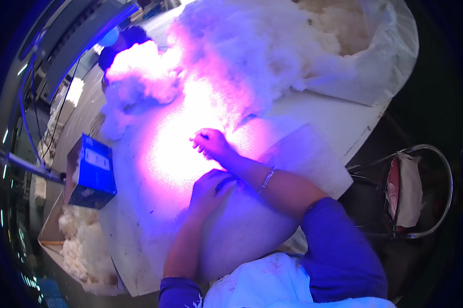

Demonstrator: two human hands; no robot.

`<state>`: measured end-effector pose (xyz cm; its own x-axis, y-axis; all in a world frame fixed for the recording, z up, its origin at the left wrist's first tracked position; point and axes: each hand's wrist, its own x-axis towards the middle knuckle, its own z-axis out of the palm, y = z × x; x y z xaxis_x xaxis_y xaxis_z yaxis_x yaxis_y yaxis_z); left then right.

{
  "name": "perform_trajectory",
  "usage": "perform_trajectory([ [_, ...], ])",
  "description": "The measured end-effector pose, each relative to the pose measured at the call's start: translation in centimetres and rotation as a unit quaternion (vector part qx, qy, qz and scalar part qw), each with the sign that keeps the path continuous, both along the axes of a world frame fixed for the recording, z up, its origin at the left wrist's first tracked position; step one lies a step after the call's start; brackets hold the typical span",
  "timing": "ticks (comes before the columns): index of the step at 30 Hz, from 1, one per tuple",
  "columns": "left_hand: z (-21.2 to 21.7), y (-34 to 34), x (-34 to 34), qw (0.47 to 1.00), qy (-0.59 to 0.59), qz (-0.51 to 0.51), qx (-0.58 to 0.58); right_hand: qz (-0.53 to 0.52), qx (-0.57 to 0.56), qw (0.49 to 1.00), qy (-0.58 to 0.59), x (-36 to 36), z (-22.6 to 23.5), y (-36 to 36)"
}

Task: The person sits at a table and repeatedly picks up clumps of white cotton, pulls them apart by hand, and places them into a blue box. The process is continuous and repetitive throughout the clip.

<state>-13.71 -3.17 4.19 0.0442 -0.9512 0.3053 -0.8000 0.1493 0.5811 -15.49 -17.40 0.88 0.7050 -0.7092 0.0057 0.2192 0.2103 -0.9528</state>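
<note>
My right hand (211, 143) rests on the white table (334, 118) inside a bright pink-violet patch of light, fingers bent and slightly apart, fingertips on the surface. Nothing shows between them. A thin bracelet (266, 179) circles that wrist. My left hand (208, 191) lies just below it, palm down with fingers curled, touching the right forearm; a small dark spot by its thumb is unclear. A large heap of white fluffy fibre (231, 51) lies beyond both hands, apart from them.
A big white sack (390, 61) full of fibre stands at the far right. A blue box (95, 172) sits on the table's left edge, with an open carton of fibre (82, 241) below it. A metal-framed chair (421, 190) with cloth stands to the right.
</note>
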Motion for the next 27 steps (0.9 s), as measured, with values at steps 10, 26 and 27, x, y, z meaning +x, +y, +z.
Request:
perform_trajectory([
  [10,-0.2,0.6,0.2,0.997,-0.053,-0.041,-0.046,-0.418,-0.584,0.693,0.060,0.5,7.9,-12.7],
  [26,0.4,1.2,0.2,0.992,0.021,-0.099,-0.076,-0.062,-0.596,0.754,0.268,2.0,-1.1,-5.4],
  [27,0.1,1.2,0.3,0.991,0.024,-0.101,-0.089,-0.046,-0.584,0.765,0.268,2.3,-1.1,-4.9],
])
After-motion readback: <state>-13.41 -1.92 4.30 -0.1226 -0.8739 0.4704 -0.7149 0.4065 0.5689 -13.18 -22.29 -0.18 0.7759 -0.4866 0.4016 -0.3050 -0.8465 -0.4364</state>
